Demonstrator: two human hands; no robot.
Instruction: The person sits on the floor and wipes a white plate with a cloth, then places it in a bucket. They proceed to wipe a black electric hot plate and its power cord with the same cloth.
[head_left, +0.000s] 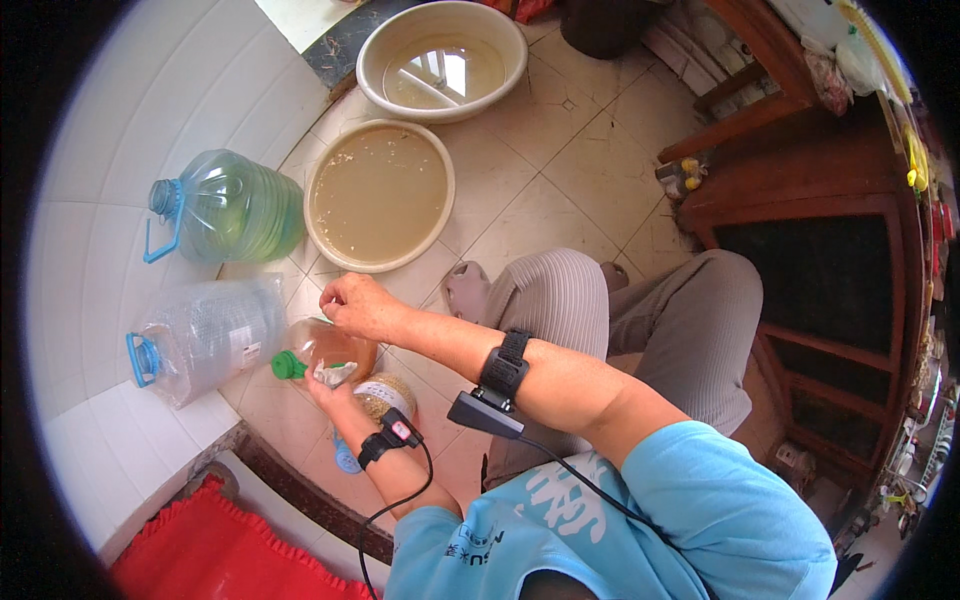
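Note:
My left hand (328, 390) holds a whitish crumpled piece (334, 373), perhaps cloth or paper, palm turned up. Just above it is my right hand (361, 304), its fingers drawn together in a pinch; whether something small sits between them I cannot tell. Partly hidden behind both hands stands a clear plastic jug (319, 341) with a green cap (287, 365) and amber liquid inside. Beside my left wrist is a clear jar of pale grains or beans (397, 390) with a label bearing writing. A round basin of cloudy water (379, 196) with white bits afloat lies beyond my right hand.
A larger basin (517, 56) of water stands farther off on the tiled floor (555, 157). Along the white tiled wall are a large bottle of greenish liquid (240, 206) and another wrapped in bubble wrap (217, 337). A brown wooden cabinet (795, 172) stands right, a red cloth (217, 540) lower left.

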